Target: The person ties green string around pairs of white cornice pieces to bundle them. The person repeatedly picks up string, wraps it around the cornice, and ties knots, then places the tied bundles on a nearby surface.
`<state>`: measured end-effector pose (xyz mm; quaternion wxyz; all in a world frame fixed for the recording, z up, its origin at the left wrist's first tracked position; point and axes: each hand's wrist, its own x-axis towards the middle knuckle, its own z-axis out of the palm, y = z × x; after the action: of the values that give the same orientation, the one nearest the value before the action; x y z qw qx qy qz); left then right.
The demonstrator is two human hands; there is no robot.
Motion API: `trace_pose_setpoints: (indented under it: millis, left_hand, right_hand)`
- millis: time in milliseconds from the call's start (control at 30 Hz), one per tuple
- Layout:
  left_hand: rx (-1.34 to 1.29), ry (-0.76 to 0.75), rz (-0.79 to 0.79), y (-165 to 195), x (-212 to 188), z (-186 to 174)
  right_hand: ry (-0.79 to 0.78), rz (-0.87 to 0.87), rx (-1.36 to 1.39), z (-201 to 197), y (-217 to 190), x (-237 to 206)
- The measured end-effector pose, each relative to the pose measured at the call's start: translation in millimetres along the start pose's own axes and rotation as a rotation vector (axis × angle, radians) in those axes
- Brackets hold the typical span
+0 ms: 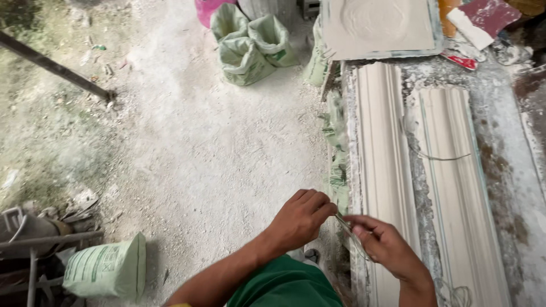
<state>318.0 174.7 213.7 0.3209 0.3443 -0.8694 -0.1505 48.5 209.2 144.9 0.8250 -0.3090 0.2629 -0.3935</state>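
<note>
At the near edge of the plaster-crusted grey workbench (500,187), your two hands meet over a thin pale strand of fibre (348,229). Your left hand (301,219) is curled nearly into a fist, fingertips pinched on one end of the strand; your right hand (385,245) faces it, thumb and fingers closed on the other end, so the strand runs short and taut between them, just above the bench's left edge. How tightly each hand grips is hard to tell, since the strand is so thin.

Directly under and beyond your right hand lies a long off-white moulded plaster cornice strip (382,148), running away from you along the bench. Beside it, to the right and separated by a rough grey band of bench, lies a second long pale cornice strip with a greenish edge (458,187). A loose length of thin fibre (441,157) curves across the gap between them. At the far end of the bench sits a square pale plaster panel with a round relief (378,25).

Left of the bench, the dusty white ground (216,148) carries a cluster of pale green woven sacks (250,45) far from you and another pale green printed sack (108,270) lying near your left elbow. A dark metal bar (54,68) slants across the upper left.
</note>
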Motion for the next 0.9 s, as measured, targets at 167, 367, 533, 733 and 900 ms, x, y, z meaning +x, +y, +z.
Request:
trace_pose_setpoints:
  millis: [167,367,533,733,900]
  left_hand:
    - [-0.209,0.202,-0.434,17.4,-54.1,-27.1]
    - [-0.566,0.399,-0.707,31.9,-94.8,-36.2]
    - [-0.507,0.518,-0.806,12.0,-145.1,-76.0]
    - [-0.381,0.673,-0.967,-16.9,-245.2,-149.2]
    - [-0.263,0.853,-1.030,-34.9,-309.7,-177.4]
  right_hand:
    - [0.457,-0.225,-0.214,35.7,25.2,8.4]
    - [0.234,-0.153,-0.545,117.7,112.1,55.4]
    - [0.288,-0.066,-0.478,177.5,162.4,105.5]
    - [0.139,0.037,-0.478,259.9,230.0,189.4]
    - [-0.044,0.042,-0.667,304.0,280.3,236.9]
